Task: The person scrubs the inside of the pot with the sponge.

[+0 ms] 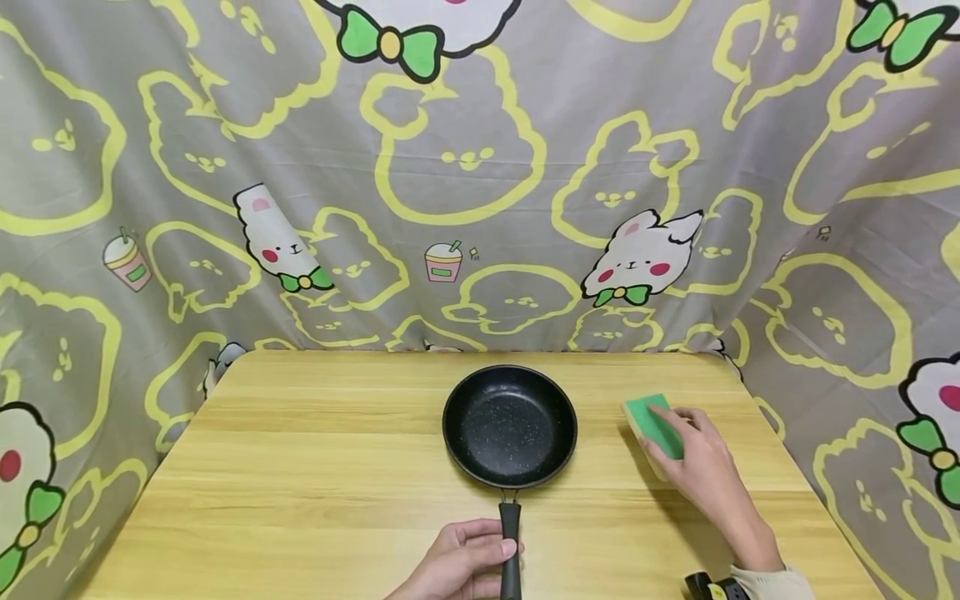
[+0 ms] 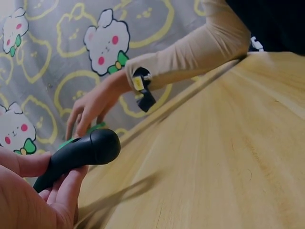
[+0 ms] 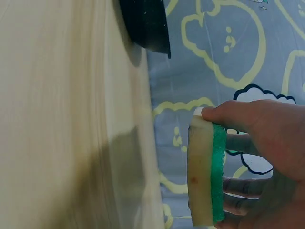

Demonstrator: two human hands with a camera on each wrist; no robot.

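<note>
A black frying pan (image 1: 513, 425) with a speckled inside sits near the middle of the wooden table, its handle toward me. My left hand (image 1: 465, 560) grips the black handle (image 2: 93, 149), thumb on top and fingers underneath. To the right of the pan, my right hand (image 1: 708, 471) holds a sponge (image 1: 654, 423) with a green scouring side and a pale yellow side. In the right wrist view the sponge (image 3: 201, 174) is pinched between thumb and fingers, and it looks raised off the tabletop. Part of the pan's outer wall (image 3: 147, 24) shows there too.
The light wooden table (image 1: 300, 467) reaches back to a grey curtain (image 1: 510, 250) printed with yellow outlines and white cartoon animals, which also runs along both sides. A dark strap device (image 1: 716, 586) is worn on my right wrist, below a beige sleeve (image 1: 772, 583).
</note>
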